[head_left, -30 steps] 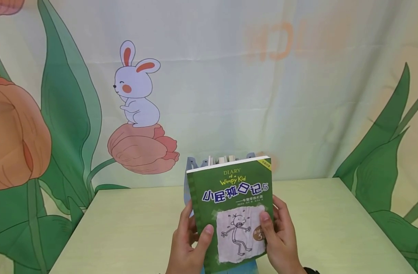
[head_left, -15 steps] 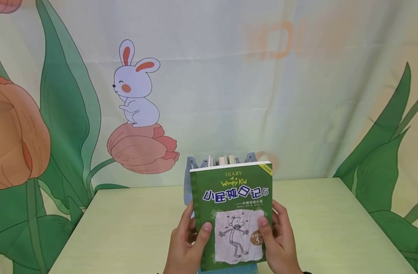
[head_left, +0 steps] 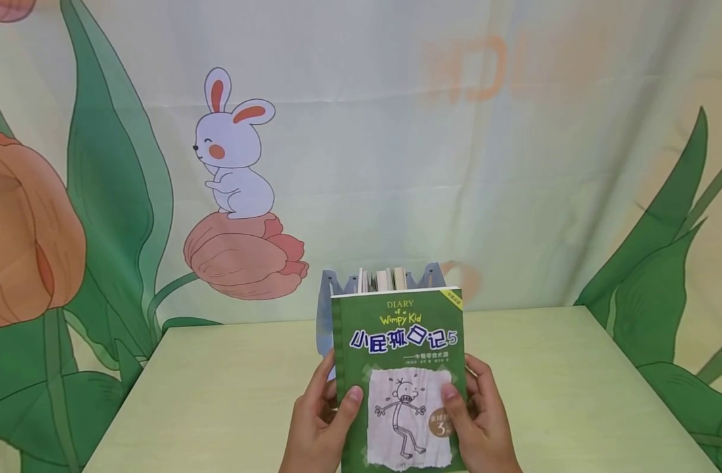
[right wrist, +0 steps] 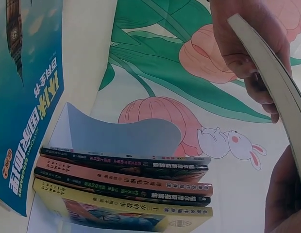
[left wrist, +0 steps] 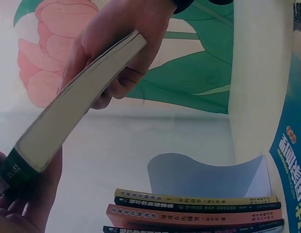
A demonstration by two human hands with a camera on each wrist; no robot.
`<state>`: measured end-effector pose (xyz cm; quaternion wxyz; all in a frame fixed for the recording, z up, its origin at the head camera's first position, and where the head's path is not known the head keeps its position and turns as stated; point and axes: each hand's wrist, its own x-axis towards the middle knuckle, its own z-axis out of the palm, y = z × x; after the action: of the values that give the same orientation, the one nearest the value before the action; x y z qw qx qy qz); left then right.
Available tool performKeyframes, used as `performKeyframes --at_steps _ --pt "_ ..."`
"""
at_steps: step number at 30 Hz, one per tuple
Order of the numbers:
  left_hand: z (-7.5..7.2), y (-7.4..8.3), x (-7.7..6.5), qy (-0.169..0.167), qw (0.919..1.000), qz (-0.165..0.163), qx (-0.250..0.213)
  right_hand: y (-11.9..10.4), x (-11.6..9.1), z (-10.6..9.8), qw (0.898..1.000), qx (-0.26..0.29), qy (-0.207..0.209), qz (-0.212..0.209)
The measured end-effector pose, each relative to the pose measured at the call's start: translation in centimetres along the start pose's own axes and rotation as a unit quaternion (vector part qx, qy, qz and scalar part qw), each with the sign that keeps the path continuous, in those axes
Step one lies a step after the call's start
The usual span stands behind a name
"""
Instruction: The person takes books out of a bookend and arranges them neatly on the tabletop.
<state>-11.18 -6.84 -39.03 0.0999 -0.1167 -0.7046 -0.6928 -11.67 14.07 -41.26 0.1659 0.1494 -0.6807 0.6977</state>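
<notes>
A green paperback book [head_left: 399,381] is gripped by both hands, its cartoon front cover facing up toward me. My left hand [head_left: 319,417] holds its left edge, thumb on the cover and fingers behind. On the opposite edge, my right hand [head_left: 485,420] holds it the same way, its thumb over the white picture panel. Both wrist views show the page block of the paperback [left wrist: 77,102] edge-on between the two hands. Behind it stands a grey-blue book holder [head_left: 327,315] with several upright books [head_left: 387,280], partly hidden by the paperback.
Spines of several slim books [right wrist: 126,179] show in the right wrist view. A blue National Geographic book [right wrist: 29,97] lies flat on the pale table [head_left: 219,394] before the holder. A curtain [head_left: 366,144] printed with tulips and a rabbit hangs behind the table.
Both hands have lowered the paperback slightly and straightened it from a tilt. More of the books in the holder now shows above its top edge. The grip looks the same.
</notes>
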Motion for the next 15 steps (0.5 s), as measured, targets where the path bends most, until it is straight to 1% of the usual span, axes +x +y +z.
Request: performKeyframes --at_steps 3,7,12,15 --pt "-0.1 -0.3 0.0 0.001 1.0 -0.006 -0.005 0.1 -0.2 0.1 1.0 -0.003 0.009 0.023" --pt "-0.2 -0.7 -0.2 0.004 0.9998 -0.018 -0.01 0.3 -0.4 0.2 0.999 0.005 0.006 0.043" --pt "-0.4 -1.3 -0.4 0.005 0.9985 -0.048 -0.027 0.4 -0.6 0.1 0.998 0.002 -0.006 0.064" --pt "-0.5 -1.5 -0.5 -0.004 0.9969 -0.07 -0.035 0.4 -0.7 0.1 0.996 -0.005 -0.004 0.087"
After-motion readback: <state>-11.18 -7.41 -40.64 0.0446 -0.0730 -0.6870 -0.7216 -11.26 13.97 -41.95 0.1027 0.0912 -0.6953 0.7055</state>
